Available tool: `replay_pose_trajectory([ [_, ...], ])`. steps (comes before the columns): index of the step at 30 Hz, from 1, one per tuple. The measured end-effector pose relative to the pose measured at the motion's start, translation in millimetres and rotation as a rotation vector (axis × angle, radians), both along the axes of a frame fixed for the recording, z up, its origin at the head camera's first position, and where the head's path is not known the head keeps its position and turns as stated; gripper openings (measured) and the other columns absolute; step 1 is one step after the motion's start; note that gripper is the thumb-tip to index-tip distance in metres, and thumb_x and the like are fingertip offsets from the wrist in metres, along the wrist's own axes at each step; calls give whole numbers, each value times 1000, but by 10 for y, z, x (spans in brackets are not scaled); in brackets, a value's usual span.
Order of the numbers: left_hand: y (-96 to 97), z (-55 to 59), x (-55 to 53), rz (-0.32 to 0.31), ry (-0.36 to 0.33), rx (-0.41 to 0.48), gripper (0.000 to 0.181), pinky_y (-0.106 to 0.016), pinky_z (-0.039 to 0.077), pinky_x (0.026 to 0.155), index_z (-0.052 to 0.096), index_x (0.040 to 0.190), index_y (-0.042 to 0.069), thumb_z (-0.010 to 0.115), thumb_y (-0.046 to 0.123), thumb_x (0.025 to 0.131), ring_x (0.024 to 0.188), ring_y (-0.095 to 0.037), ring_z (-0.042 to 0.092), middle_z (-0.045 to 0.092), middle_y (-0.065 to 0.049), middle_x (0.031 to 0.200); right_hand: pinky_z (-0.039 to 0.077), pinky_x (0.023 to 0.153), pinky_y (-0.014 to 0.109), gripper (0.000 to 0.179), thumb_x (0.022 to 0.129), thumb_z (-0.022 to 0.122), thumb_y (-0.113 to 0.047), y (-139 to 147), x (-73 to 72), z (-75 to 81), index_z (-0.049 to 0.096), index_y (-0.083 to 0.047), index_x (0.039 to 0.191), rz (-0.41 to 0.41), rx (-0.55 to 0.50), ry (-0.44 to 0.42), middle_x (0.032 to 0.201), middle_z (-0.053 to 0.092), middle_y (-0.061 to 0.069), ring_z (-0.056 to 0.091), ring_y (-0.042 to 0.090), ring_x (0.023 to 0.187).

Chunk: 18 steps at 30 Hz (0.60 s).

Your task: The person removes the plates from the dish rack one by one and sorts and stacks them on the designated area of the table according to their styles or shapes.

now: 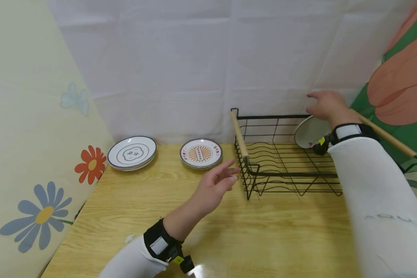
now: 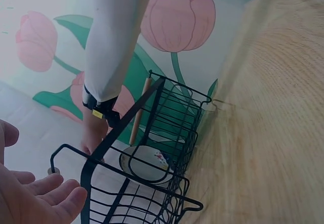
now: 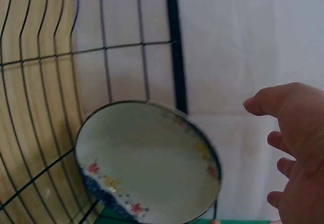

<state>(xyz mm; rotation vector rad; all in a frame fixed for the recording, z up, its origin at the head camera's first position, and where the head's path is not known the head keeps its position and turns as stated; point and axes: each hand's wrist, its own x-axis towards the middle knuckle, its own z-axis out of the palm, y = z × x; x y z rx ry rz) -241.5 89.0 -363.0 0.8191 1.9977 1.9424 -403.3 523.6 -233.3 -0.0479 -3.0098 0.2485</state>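
Note:
A floral-rimmed plate (image 3: 152, 158) stands tilted in the black wire dish rack (image 1: 292, 174), at its right end by the back rail. Just above the plate is my right hand (image 1: 326, 104); in the right wrist view a gap shows between its fingers and the plate, and it holds nothing. My left hand (image 1: 212, 189) hovers off the rack's left front corner with loosely bent fingers and nothing in them. In the left wrist view its fingers (image 2: 61, 196) lie near the rack's wooden handle end.
Left of the rack sits a small stack of plates with an orange sunburst (image 1: 199, 153). Farther left is a stack of larger white plates (image 1: 132, 153). Wooden handles (image 1: 239, 133) rise at the rack's ends. A white cloth (image 1: 173, 69) hangs behind the wooden table (image 1: 264, 239).

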Motion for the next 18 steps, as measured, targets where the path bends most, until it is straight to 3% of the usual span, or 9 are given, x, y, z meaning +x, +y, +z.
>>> replay_pose_trajectory([
  [4, 10, -40, -12, 0, -6, -4, 55, -36, 56, 98, 41, 157, 24, 55, 23, 104, 133, -26, 60, 61, -5, 147, 30, 101, 81, 64, 100, 42, -20, 108, 9, -170, 29, -8, 161, -65, 12, -49, 158, 27, 39, 23, 66, 139],
  [10, 28, -72, -15, -5, -15, -5, 56, -41, 56, 100, 40, 158, 23, 55, 23, 104, 135, -27, 59, 61, -7, 148, 20, 105, 84, 64, 100, 35, -7, 178, 33, -421, 25, -8, 163, -94, -22, -79, 156, 27, 41, 19, 67, 139],
  [15, 18, -90, -2, 4, -32, -10, 55, -37, 56, 99, 39, 158, 22, 54, 24, 105, 134, -28, 59, 61, -7, 148, 28, 103, 81, 65, 99, 36, -8, 225, 51, -554, 24, -10, 163, -113, -34, -112, 155, 28, 42, 25, 67, 136],
  [18, 18, -97, -12, 12, -41, -1, 54, -43, 55, 101, 40, 157, 21, 54, 23, 105, 134, -29, 60, 61, -8, 148, 38, 93, 72, 63, 99, 36, -8, 261, 60, -560, 30, -9, 161, -119, -24, -103, 151, 34, 42, 38, 61, 125],
])
